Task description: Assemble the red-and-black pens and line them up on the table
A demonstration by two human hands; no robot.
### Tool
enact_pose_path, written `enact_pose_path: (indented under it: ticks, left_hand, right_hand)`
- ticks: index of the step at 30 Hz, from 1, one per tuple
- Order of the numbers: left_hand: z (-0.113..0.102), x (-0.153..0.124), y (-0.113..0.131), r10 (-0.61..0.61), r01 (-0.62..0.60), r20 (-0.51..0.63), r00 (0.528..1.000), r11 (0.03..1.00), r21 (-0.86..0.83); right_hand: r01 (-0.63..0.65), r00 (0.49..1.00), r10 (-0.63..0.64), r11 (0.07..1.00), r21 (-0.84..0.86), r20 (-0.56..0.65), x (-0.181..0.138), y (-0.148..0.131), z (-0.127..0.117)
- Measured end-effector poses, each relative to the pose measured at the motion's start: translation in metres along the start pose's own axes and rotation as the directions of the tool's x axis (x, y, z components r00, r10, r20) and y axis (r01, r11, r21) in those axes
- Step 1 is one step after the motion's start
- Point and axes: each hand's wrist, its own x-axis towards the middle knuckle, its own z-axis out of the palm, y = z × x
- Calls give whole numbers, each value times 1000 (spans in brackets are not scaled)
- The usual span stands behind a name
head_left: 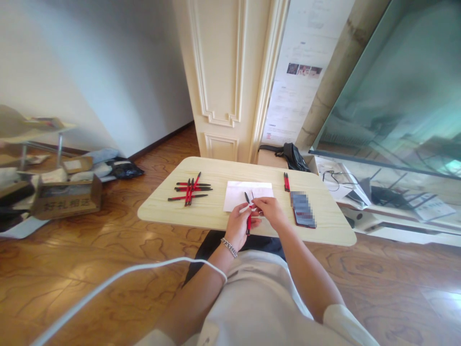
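Over the near edge of the table, my left hand (pixel 237 228) is closed around a red and black pen (pixel 248 222). The pen stands nearly upright, its black end showing above the fingers. Beside it, my right hand (pixel 270 210) is pinched closed, close against the left fingers. A thin dark stick (pixel 252 195) pokes up from the right fingertips; I cannot make out whether it is a refill. Behind both hands lies a sheet of white paper (pixel 234 192), partly covered by them.
Several red and black pens (pixel 189 191) lie crossed in a pile on the table (pixel 158 206). To the right are two more pens (pixel 286 182) and a phone (pixel 303 210). A black bag (pixel 295 156) sits behind the table. A white cable (pixel 144 267) crosses near my left arm.
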Motion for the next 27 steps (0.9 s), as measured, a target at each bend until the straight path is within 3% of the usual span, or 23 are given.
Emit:
enact_pose_path:
  ticks: [3,6,15,18,21,24,27]
  left_hand:
    - [6,-3,2,6,-5,-26,1000,999,45]
    - [9,-6,4,22,-19,-26,999,994,108]
    - [12,-10,9,64,-68,29,998,979,194]
    - [12,-12,7,59,-70,63,996,977,200]
    - [10,-11,4,49,-68,93,994,973,219]
    - [6,-8,1,56,-78,98,994,967,242]
    - [3,-5,0,68,-93,103,992,960,263]
  right_hand:
    - [-83,989,38,945,316,146,-21,0,6]
    - [-117,975,17,886,448,221,-29,-3,9]
    - [-129,953,-17,879,458,301,-32,-6,3]
    - [-112,968,3,900,421,250,-26,-3,-2]
    - [-17,1000,13,951,308,16,-5,0,-11]
    - [22,991,-25,999,-24,-130,23,3,-20]
    - [27,981,-116,876,-481,-156,41,4,-24]
